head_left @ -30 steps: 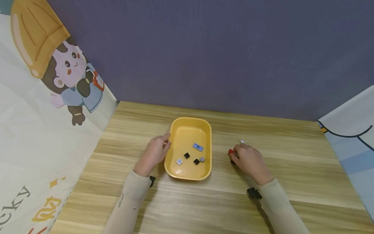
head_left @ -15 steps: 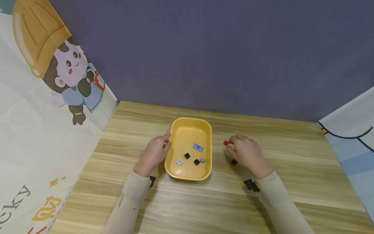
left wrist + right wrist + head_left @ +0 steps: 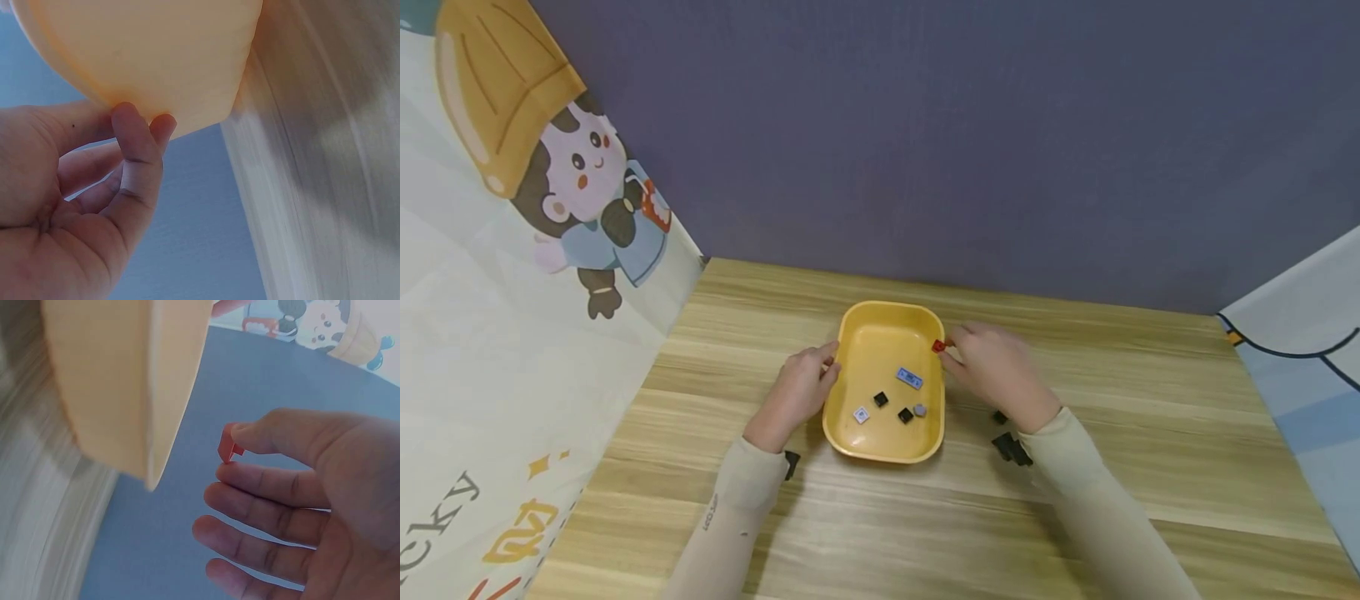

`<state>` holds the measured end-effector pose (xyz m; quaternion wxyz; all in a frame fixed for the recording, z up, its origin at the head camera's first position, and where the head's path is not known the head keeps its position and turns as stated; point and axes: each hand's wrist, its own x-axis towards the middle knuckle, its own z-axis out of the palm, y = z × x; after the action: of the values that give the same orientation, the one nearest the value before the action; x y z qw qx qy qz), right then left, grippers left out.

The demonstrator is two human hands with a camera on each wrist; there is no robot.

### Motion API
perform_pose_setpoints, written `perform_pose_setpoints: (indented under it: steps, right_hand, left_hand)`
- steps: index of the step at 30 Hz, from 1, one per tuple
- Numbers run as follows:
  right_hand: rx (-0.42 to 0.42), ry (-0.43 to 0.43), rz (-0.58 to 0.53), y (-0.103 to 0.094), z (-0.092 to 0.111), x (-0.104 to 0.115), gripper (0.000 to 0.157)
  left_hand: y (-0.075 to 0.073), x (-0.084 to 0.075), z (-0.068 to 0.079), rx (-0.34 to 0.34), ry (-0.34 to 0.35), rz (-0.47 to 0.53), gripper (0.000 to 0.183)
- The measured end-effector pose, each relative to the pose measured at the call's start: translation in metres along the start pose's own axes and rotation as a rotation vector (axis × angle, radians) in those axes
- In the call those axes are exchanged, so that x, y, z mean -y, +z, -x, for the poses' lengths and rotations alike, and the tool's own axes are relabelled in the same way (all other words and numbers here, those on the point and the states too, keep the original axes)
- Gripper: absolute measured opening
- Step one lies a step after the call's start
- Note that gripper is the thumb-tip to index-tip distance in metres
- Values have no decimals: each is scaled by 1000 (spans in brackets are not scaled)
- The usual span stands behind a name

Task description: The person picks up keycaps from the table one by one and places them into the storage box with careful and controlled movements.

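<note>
Carried leftward over the counter [image 3: 1150, 400], the red piece [image 3: 938, 346] now hangs by the two-o'clock rim of the yellow tray [image 3: 880, 354] — the transfer looks well along. The right hand [image 3: 1000, 371], reaching in from about five o'clock, pinches it between thumb and index finger, other fingers extended; the left hand [image 3: 796, 392] — angled in from seven — pinches the tray's edge at nine.

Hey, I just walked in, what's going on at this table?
A person's right hand pinches a small red piece near the right rim of a yellow tray, while the left hand touches the tray's opposite side. Inside lie a blue piece, a white piece, a grey piece and two black pieces. Another black piece is on the wooden table, near the right wrist.
</note>
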<state>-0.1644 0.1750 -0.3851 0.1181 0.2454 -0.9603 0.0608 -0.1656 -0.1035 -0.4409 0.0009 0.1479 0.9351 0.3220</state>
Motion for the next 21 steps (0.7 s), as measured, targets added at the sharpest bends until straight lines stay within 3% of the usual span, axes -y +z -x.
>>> perform_pose_setpoints:
  steps: [10, 21]
  right_hand:
    - [57, -35, -17, -1, -24, 28, 21]
    - [55, -68, -19, 2, -28, 39, 24]
  left_hand:
    - [0, -2, 0, 6, -9, 1, 40]
    - [-1, -2, 0, 13, -17, 0, 40]
